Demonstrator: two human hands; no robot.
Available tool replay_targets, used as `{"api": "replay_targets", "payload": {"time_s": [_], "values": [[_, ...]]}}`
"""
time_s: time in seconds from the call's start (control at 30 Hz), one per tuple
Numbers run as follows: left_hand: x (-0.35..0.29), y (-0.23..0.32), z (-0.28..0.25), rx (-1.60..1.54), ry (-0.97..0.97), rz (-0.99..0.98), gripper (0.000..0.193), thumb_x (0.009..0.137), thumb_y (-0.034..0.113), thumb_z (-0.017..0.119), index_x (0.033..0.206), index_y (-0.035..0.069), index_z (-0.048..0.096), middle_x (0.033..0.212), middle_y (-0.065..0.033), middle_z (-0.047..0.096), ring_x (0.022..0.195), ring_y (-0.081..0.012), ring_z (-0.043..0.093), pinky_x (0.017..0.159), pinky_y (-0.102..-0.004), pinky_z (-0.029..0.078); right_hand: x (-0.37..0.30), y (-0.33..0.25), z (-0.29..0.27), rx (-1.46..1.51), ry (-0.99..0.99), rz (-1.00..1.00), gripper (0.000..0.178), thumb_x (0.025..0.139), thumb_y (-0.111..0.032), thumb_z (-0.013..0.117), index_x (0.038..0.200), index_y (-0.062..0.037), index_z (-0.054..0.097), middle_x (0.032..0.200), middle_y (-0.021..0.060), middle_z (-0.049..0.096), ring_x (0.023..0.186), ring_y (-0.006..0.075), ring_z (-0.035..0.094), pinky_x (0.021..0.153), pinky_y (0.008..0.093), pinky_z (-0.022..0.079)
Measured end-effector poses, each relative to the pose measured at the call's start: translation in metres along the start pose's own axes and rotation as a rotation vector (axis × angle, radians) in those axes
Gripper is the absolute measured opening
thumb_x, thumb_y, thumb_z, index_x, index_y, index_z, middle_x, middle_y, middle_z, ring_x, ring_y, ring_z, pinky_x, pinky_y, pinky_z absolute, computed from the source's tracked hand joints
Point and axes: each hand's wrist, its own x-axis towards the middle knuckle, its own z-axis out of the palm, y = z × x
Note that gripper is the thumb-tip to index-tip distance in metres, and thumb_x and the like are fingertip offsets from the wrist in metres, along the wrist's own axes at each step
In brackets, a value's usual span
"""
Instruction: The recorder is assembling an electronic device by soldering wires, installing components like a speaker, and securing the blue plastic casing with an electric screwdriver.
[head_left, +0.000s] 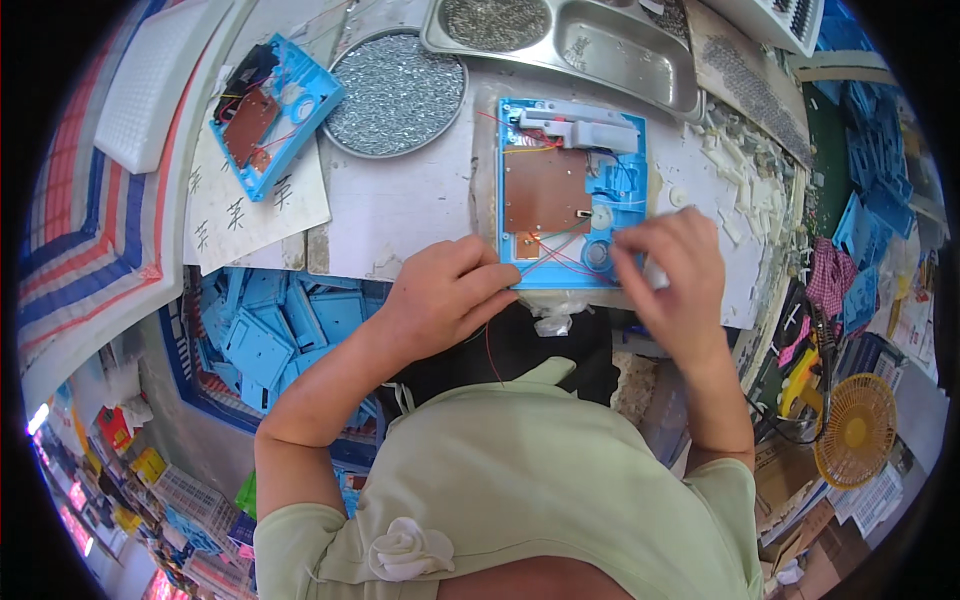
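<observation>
left hand touches an open blue casing.

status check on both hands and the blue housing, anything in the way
Left hand at lower-left corner of blue housing. Right hand blurred beside lower-right corner, grip unclear. Housing open, brown board exposed. Red wires stretch across lower part.

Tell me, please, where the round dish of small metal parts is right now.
In the head view, the round dish sits on the table left of centre near the top, between the angled blue casing and the steel compartment tray.
</observation>
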Motion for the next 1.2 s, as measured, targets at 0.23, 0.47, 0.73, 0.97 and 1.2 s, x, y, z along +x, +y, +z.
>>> {"api": "replay_targets", "payload": {"time_s": [0.23,0.47,0.73,0.97,1.2], "values": [[0.01,0.004,-0.009,0.037,-0.046,-0.047,0.028,0.081,0.017,0.081,0.105,0.012,0.068,0.09,-0.0066,0.059,0.078,-0.0278,0.063,0.066,-0.0405,0.05,0.007,0.008,0.011,-0.117,-0.021,0.046,0.016,0.077,-0.01,0.078,0.089,-0.0108,0.068,0.083,0.005,0.059,0.08,0.0273,0.055,0.075,0.0413,0.04],[0.01,0.006,-0.011,0.038,-0.077,-0.059,0.034,0.077,0.013,0.085,0.108,0.01,0.07,0.092,-0.008,0.06,0.079,-0.0279,0.064,0.066,-0.0393,0.051,0.007,0.004,0.015,-0.063,-0.01,0.032,0.016,0.076,-0.011,0.078,0.086,-0.0106,0.065,0.081,0.0048,0.056,0.081,0.0271,0.055,0.077,0.0418,0.04],[0.01,0.007,-0.011,0.03,-0.073,-0.073,0.035,0.075,0.01,0.087,0.107,0.01,0.071,0.092,-0.0084,0.06,0.079,-0.0273,0.064,0.067,-0.0379,0.053,0.01,-0.004,0.021,-0.067,0.029,-0.019,0.017,0.076,-0.011,0.079,0.085,-0.0098,0.064,0.08,0.0047,0.056,0.082,0.0272,0.055,0.078,0.0419,0.041],[0.008,0.006,-0.009,0.014,-0.062,-0.084,0.033,0.077,0.01,0.086,0.107,0.01,0.072,0.093,-0.0084,0.06,0.079,-0.0269,0.065,0.067,-0.037,0.053,0.007,-0.003,0.023,-0.052,0.047,-0.06,0.018,0.075,-0.008,0.08,0.085,-0.0091,0.065,0.081,0.0048,0.057,0.081,0.0271,0.055,0.078,0.0418,0.042],[0.008,0.007,-0.009,0.005,-0.074,-0.098,0.033,0.077,0.01,0.086,0.107,0.011,0.073,0.093,-0.0082,0.06,0.079,-0.0268,0.065,0.067,-0.0374,0.053,0.007,-0.005,0.031,-0.033,0.083,-0.086,0.02,0.072,-0.006,0.08,0.084,-0.0079,0.064,0.079,0.0048,0.056,0.078,0.0272,0.055,0.076,0.0411,0.042]]}}
